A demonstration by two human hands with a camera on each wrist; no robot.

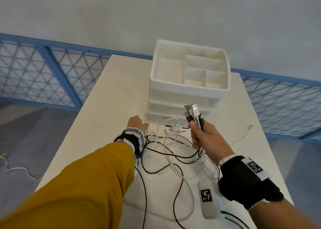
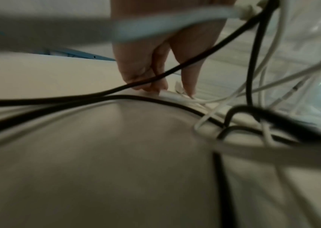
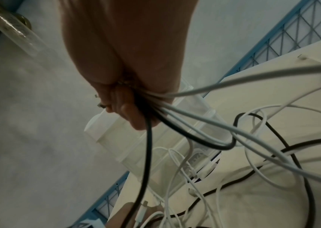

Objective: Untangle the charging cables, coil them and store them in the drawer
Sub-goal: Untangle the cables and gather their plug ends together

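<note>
L hand (image 1: 137,123) fingertips hidden; white cable (image 2: 177,96) grip unclear.

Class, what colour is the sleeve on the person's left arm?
Mustard yellow; the sleeve shows best in the head view.

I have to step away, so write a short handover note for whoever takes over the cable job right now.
Right hand: raised, gripping a bundle of USB plug ends, black and white.
Left hand: down on the table, fingers at a white cable end beside the drawer unit.
Cables lie tangled on the table.
Done: plug ends gathered.
Left: untangle, coil, store; drawers look closed.
</note>
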